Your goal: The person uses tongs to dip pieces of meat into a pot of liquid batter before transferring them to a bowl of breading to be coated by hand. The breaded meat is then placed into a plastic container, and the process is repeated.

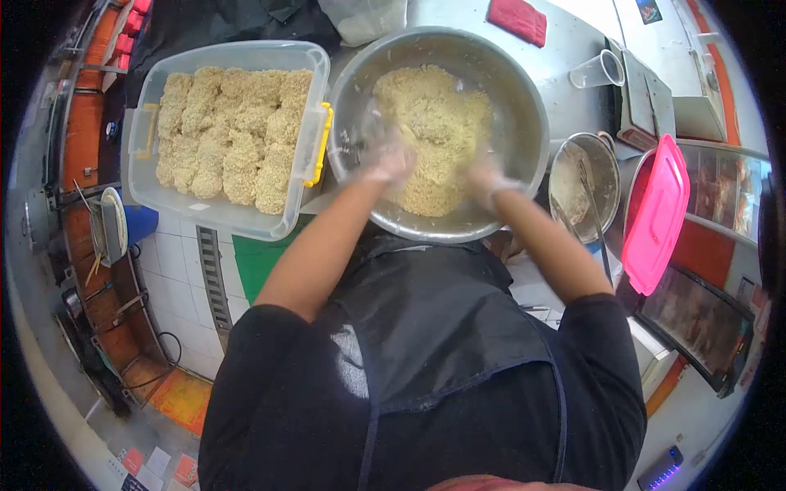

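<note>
A wide metal bowl (524, 123) holds a heap of pale yellow crumbs (434, 114). My left hand (390, 157), in a clear glove, is over the left side of the heap. Over its right side is my right hand (485, 176), gloved too. Both hands are smeared by motion, so their fingers and anything in them cannot be made out. To the left of the bowl stands a clear plastic tub (315, 61) with yellow clips, filled with several crumb-coated pieces (241, 168) in rows.
Right of the bowl are a metal pot (604, 184) with utensils and pale residue, and a bright pink lid (659, 217). A clear cup (598, 70) lies on its side behind them. A red cloth (517, 20) and a plastic bag (364, 18) are at the back.
</note>
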### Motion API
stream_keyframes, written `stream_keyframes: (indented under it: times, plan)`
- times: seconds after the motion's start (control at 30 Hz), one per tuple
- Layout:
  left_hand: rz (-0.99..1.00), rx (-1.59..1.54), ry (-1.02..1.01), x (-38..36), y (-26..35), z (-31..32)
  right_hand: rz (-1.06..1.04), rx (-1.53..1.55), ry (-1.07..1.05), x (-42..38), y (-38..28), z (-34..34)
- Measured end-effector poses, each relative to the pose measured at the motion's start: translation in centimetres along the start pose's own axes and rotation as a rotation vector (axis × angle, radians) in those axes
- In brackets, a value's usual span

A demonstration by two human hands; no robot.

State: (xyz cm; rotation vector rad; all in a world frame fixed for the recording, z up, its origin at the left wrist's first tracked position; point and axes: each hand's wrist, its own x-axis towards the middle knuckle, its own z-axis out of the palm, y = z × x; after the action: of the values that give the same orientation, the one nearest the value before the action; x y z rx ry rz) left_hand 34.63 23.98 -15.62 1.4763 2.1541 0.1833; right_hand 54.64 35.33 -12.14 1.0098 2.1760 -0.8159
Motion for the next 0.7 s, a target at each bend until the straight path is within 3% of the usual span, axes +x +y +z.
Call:
stream_keyframes:
  times: [0.03,0.07,0.13,0.17,0.2,0.23,0.3,0.4,0.47,0.5,0.57,0.6,0.67,0.7]
  plan:
    - [-0.025,0.002,-0.251,-1.6,1.9,-0.3,0.117,0.272,0.036,-2.5,-3.3,0.9]
    - [-0.009,-0.095,-0.26,-3.3,3.4,-0.7,0.232,0.549,0.068,-4.1,-6.5,1.2]
    - [0.008,-0.181,-0.267,-5.3,5.6,-1.6,0.347,0.907,-0.024,0.7,-5.7,7.0]
    - [-0.361,-0.821,-0.103,-5.5,6.2,-2.3,0.336,0.918,-0.014,1.8,-5.3,7.8]
    - [-0.726,-1.453,0.089,-5.2,6.4,-2.8,0.256,1.317,0.114,2.5,-4.8,8.1]
    - [-0.535,-1.79,0.194,-4.5,4.7,-2.1,0.165,1.71,0.241,2.7,-4.4,8.3]
    - [-0.482,-1.788,0.246,-4.7,4.0,-4.4,-0.176,0.051,0.239,-3.9,-5.4,-2.3]
    - [-0.426,-1.563,0.289,-4.7,1.3,-4.5,-0.024,0.247,0.378,-0.9,-4.9,-5.1]
    - [-0.372,-0.716,-0.003,-6.9,3.3,-8.5,-0.252,0.317,0.672,3.9,-4.1,-5.3]
    - [-0.37,-0.709,0.002,-7.2,3.8,-9.5,-0.256,0.322,0.677,5.8,-5.0,-5.2]
    - [-0.017,-0.392,-0.215,-7.8,4.6,-10.4,-0.046,0.982,-0.085,9.0,-8.3,-4.9]
    - [-0.022,-0.389,-0.217,-8.3,4.1,-9.4,-0.049,0.985,-0.09,9.9,-9.0,-5.0]
    - [0.276,-0.075,-0.102,-8.4,2.7,-7.1,0.051,0.88,-0.237,11.4,-10.1,-5.9]
    - [0.282,-0.067,-0.113,-8.8,2.9,-7.2,0.053,0.895,-0.236,11.6,-10.7,-6.4]
